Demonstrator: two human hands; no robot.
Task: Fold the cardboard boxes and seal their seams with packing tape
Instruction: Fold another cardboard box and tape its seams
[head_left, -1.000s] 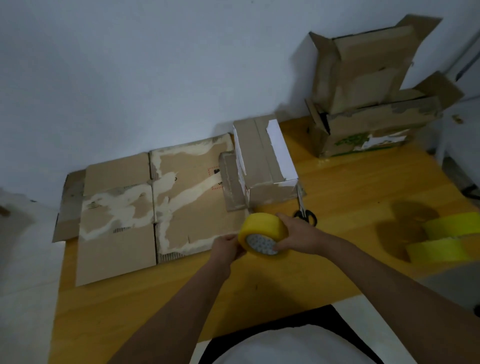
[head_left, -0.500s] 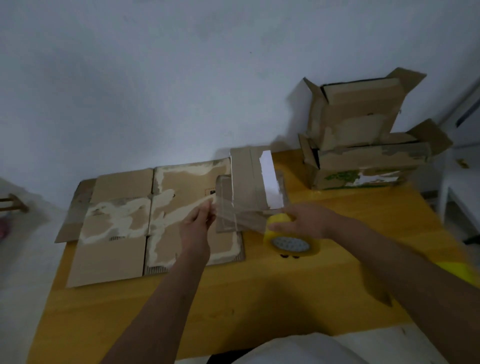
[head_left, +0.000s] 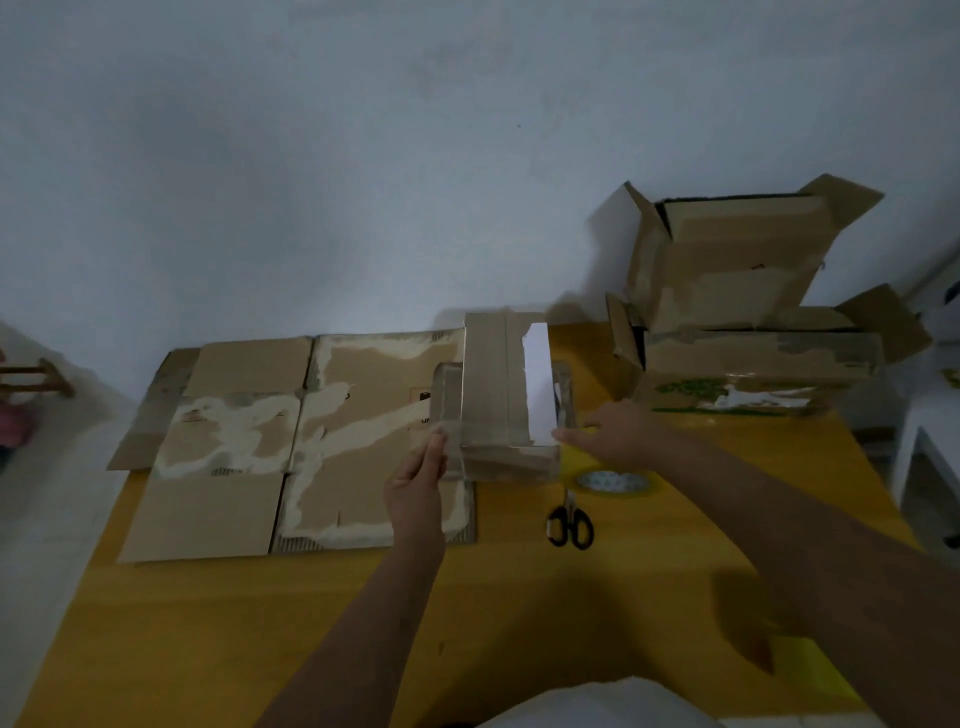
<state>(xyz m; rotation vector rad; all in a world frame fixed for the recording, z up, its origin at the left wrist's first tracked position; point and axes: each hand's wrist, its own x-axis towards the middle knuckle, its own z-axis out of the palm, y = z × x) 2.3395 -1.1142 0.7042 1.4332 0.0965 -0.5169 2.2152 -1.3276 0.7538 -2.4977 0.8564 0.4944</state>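
**Two hands stretch tape across a small box**

Two flattened sheets (head_left: 249, 447) of worn cardboard lie side by side on the left part of the yellow table (head_left: 208, 623), reaching back to the wall (head_left: 363, 156).

The left hand (head_left: 418, 480) is raised over the right sheet's near corner, fingers together and pointing up, pinching the free end of a clear tape strip (head_left: 498, 452). The strip runs rightward across the near face of the small box (head_left: 506, 395), which stands at the table's middle, just right of the sheets, with a white band along its top.

The scissors (head_left: 570, 522), black-handled, lie on the table just in front of the box's right corner.

The right hand (head_left: 610, 434) grips the yellow tape roll (head_left: 605, 475) from above, fingers curled over it, right beside the box's near right corner.

Two opened boxes (head_left: 748, 322), flaps up, are stacked against the wall at the back right. A second yellow roll (head_left: 810, 670) shows at the near right edge, partly hidden by the right forearm.
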